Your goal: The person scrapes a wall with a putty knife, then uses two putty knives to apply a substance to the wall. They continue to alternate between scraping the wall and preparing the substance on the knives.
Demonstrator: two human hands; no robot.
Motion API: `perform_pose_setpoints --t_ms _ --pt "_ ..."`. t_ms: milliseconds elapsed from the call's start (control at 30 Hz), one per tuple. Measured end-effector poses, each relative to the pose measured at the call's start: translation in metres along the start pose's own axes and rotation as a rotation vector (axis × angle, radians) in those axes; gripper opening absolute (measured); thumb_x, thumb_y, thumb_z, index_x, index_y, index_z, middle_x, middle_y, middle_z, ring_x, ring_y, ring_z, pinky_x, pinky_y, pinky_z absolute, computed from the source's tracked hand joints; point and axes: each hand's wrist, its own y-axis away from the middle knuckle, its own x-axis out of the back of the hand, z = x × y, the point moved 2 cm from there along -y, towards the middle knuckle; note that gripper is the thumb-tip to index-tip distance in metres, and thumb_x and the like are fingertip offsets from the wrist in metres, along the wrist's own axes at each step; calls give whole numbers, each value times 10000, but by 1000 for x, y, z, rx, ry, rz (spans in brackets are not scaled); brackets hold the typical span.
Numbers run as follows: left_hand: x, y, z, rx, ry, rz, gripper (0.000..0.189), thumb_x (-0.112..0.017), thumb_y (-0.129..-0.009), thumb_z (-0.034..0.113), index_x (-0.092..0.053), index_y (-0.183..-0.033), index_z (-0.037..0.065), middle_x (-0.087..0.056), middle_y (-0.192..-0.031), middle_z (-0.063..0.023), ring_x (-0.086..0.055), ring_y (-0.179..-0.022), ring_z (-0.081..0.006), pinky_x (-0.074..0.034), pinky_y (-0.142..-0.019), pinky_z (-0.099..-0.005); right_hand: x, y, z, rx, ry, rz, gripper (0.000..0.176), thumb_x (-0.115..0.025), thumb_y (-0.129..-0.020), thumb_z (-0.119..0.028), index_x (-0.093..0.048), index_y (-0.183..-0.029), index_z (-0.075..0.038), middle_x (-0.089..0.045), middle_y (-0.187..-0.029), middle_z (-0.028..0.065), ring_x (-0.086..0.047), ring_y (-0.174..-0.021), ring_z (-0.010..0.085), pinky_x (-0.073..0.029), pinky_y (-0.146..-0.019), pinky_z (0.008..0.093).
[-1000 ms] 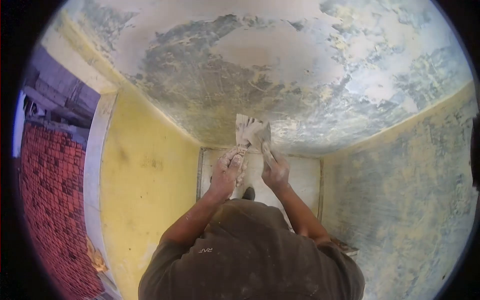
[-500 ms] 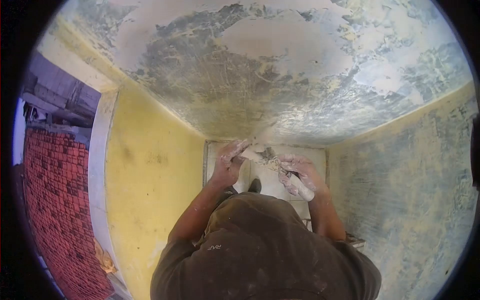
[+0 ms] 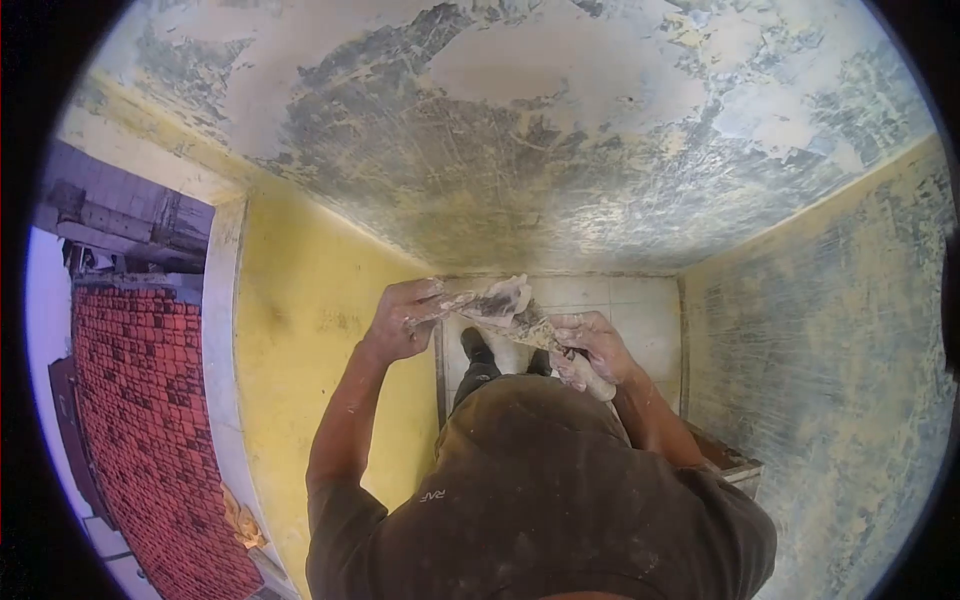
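My right hand (image 3: 590, 350) is closed around the pale handle of a putty knife (image 3: 538, 338), whose blade is smeared with putty and points left. My left hand (image 3: 405, 318) is closed on the left end of a putty-smeared scraper (image 3: 485, 302). A pale lump of putty (image 3: 510, 297) with a dark patch beside it sits on the scraper. The two tools meet or overlap in front of my chest; the exact contact is hard to make out. Whitish putty coats the fingers of both hands.
Ahead stands a patchy grey wall (image 3: 480, 180) with pale filled areas. A yellow wall (image 3: 310, 330) is close on my left, and a scraped wall (image 3: 820, 340) on my right. Pale floor tiles (image 3: 640, 300) lie below. A box-like object (image 3: 740, 468) stands by my right elbow.
My left hand has moved left and slightly up, away from my right hand. The lump of putty shows more clearly now. My view has shifted slightly, and both feet now show.
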Motion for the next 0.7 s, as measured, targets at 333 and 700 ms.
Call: perform_pose_setpoints --t_ms 333,700 --pt "-63 15 10 473 72 427 246 -474 -953 157 -573 -1105 -9 -639 -896 -85 -629 -725 -199 -508 -631 -303 2 13 -36 553 474 148 264 -485 -950 -117 -569 -1129 57 -539 -660 106 -506 -513 166 -428 -463 286" --pt "-86 -33 66 920 1172 451 267 -456 -985 214 -460 -1178 29 -493 -761 20 -405 -568 -35 -361 -475 -198 70 -28 29 1212 1696 554 447 -533 -784 66 -573 -1219 -27 -626 -855 189 -602 -629 313 -496 -542 382"
